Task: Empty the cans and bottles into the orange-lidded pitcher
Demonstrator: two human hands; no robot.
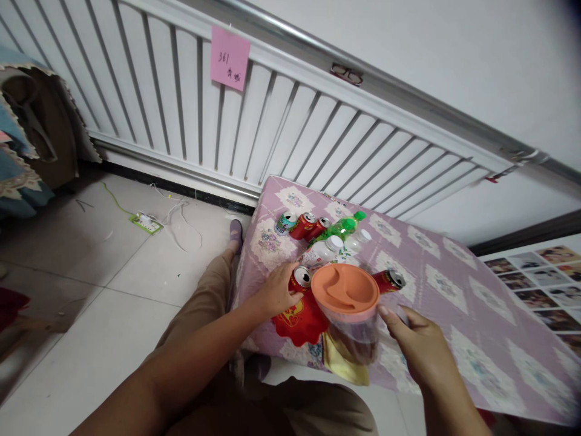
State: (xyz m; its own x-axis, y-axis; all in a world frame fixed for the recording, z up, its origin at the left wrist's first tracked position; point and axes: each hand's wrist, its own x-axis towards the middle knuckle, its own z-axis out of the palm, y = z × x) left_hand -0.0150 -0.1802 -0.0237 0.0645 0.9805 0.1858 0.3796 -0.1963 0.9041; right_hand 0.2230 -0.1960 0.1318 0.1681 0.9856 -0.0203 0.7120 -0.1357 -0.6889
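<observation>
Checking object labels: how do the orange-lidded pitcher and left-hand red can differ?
The pitcher is larger than the red can. The pitcher wears an orange lid; the can's metal top is open. The pitcher's body is see-through; the can's, opaque red. Both are held: can by left hand, pitcher by right hand.

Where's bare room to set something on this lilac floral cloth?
Free: the cloth between the right hand and white photo-covered panel. Crowded: its left part, with red metal cans, plastic bottles and orange-lidded clear pitcher.
</observation>
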